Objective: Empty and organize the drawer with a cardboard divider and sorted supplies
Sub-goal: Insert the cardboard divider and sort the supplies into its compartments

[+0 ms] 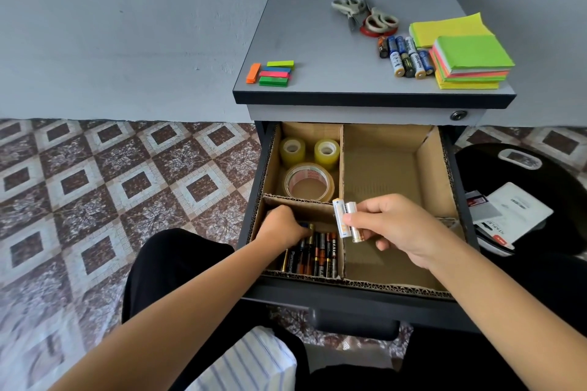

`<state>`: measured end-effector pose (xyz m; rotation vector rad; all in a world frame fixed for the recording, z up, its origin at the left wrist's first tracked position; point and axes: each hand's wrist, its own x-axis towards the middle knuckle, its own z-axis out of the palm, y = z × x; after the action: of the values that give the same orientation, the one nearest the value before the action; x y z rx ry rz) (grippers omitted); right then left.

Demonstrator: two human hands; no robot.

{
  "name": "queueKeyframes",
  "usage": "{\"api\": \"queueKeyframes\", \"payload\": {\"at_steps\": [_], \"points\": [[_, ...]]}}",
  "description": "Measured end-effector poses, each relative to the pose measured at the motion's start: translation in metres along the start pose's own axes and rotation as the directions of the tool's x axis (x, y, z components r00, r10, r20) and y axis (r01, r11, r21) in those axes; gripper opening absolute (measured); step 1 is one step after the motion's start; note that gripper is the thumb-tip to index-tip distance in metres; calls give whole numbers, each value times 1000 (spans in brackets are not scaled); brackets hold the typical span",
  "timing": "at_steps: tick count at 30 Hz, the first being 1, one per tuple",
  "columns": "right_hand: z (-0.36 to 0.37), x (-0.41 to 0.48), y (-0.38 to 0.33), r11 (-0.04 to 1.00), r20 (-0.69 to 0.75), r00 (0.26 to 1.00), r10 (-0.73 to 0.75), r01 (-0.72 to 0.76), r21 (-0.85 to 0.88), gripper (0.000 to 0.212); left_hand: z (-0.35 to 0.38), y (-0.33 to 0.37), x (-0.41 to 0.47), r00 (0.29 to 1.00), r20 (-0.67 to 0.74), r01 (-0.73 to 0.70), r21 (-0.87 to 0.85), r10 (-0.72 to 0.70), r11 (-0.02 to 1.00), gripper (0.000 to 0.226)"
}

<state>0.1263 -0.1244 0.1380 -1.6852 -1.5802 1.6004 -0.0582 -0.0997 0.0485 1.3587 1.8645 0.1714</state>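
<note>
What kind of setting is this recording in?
Probably a home or small office corner: a grey drawer cabinet against a plain wall, patterned floor tiles, and sticky notes and scissors on top.

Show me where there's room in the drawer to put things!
The big right compartment is mostly bare cardboard, between the divider wall and the drawer's right side; the right hand holding two batteries hovers over its front. Crowded: tape rolls back-left, battery pile and left hand front-left.

The scene was viewed from a single wide-angle camera worn on the head, directed forward and down. The open drawer (349, 298) was seen from close above, the cabinet's surface (317, 41) was seen farther off, and the tiled floor (95, 184) and wall (127, 25) were taken in at the edges.
</note>
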Motion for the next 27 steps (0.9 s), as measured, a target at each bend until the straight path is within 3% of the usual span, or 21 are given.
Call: {"api": "queueKeyframes", "payload": {"at_steps": [11, 16, 19, 21, 24, 27], "points": [[7, 3, 0, 1000, 17, 1000, 4, -4, 20, 6, -9, 5, 0, 999, 46, -13, 28, 12, 1000, 29], [18, 8, -5, 999, 40, 999, 21, -23, 45, 13, -28, 5, -20, 990, 111, -88, 9, 86, 996, 24], [32, 10, -10, 1000, 42, 999, 13, -12, -13, 6, -50, 3, -42, 987, 100, -109, -144, 124, 983, 18], [46, 12, -12, 997, 45, 999, 17, -14, -75, 8, -64, -3, -54, 990, -40, -143, -249, 137, 958, 17], [68, 23, -12, 989, 27, 999, 39, -34, -146, 17, -72, -14, -57, 894, -385, -278, -82, 227, 957, 16], [84, 43, -8, 984, -49, 996, 72, -79, -163, 23, -65, -20, -43, 834, -486, -331, -60, 262, 942, 21]]}}
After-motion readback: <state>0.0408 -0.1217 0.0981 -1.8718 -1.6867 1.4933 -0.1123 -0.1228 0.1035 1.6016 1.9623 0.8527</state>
